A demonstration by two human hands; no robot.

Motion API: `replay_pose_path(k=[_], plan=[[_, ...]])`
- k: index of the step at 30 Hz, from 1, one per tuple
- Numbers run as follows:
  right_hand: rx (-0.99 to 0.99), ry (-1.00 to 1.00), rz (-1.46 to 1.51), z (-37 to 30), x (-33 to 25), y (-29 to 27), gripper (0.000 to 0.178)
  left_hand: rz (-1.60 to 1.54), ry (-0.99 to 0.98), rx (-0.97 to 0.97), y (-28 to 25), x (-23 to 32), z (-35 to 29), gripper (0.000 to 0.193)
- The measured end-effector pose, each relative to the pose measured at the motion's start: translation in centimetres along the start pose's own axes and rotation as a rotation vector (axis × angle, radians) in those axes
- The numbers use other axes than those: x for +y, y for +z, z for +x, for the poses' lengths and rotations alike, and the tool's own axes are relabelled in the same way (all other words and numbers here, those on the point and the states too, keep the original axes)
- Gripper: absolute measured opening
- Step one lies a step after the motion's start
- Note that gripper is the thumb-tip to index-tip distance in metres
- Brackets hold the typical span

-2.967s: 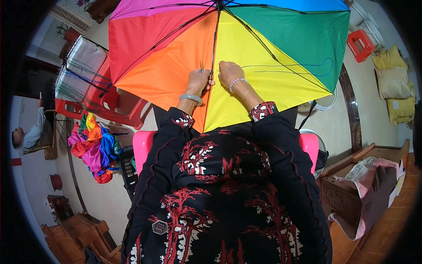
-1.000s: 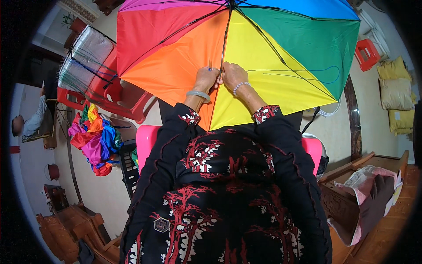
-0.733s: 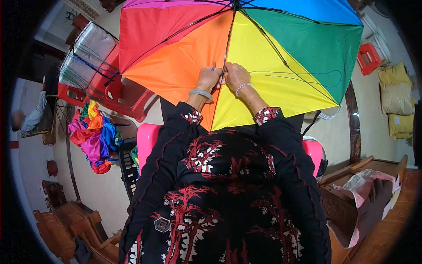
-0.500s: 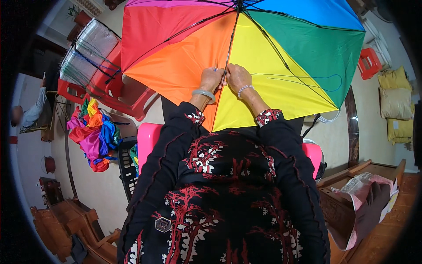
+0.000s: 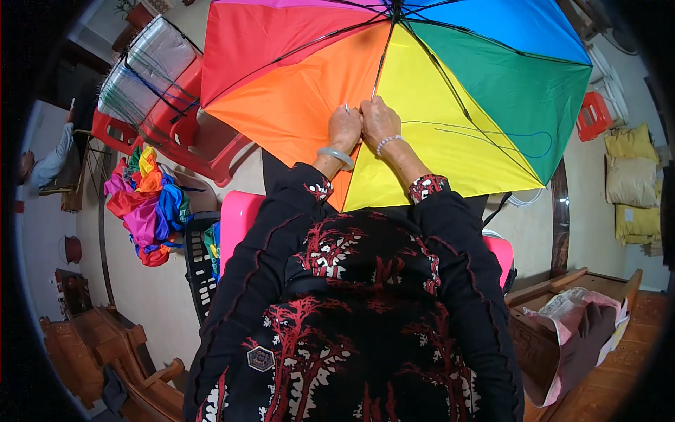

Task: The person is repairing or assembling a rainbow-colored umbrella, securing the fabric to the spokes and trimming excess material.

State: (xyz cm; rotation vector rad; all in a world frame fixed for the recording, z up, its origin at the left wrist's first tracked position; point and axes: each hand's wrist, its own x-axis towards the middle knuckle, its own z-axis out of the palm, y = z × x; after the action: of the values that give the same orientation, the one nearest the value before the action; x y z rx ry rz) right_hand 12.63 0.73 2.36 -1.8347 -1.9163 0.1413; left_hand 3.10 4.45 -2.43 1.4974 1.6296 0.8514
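Note:
A rainbow umbrella (image 5: 281,105) lies spread in front of me, its inner side with dark metal ribs facing me. My left hand (image 5: 344,131) is closed at the seam between the orange and yellow panels; a small shiny piece shows at its fingertips. Against it, my right hand (image 5: 380,121) pinches the umbrella rib (image 5: 380,74) along that seam. What lies between the fingers is mostly hidden. From beside the right hand a thin dark thread (image 5: 485,132) runs over the yellow panel and loops on the green one.
A heap of colourful cloth (image 5: 151,204) and a black plastic basket (image 5: 202,271) are at my left. Beyond them a red plastic chair (image 5: 211,165) stands by a bundle of ribs (image 5: 151,70). At right are a red stool (image 5: 594,116), yellow sacks (image 5: 636,221) and a wooden bench (image 5: 538,337).
The umbrella sits slightly lower and farther right in view. Both hands stay together at the seam, the right one now slightly higher along the rib than the left.

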Motion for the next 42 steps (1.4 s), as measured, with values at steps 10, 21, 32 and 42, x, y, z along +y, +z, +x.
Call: replay_pose_path(k=[10, 21, 32, 42], plan=[[-0.009, 0.147, 0.261, 0.9, 1.5, 0.9, 0.015, -0.370, -0.182, -0.238, -1.3, 2.1, -1.9, 0.024], [0.147, 0.099, 0.376, 1.5, 0.4, 0.4, 0.013, 0.250, 0.051, 0.064, 0.4, 1.8, -1.5, 0.023], [-0.059, 0.283, 1.219, 4.5, -0.7, -10.6, 0.012, 0.303, -0.050, 0.008, 0.0, 3.2, -2.2, 0.031], [-0.133, 0.308, 0.950, 3.6, 0.4, -11.4, 0.011, 0.048, -0.155, -0.265, -1.7, 4.4, -2.6, 0.028]])
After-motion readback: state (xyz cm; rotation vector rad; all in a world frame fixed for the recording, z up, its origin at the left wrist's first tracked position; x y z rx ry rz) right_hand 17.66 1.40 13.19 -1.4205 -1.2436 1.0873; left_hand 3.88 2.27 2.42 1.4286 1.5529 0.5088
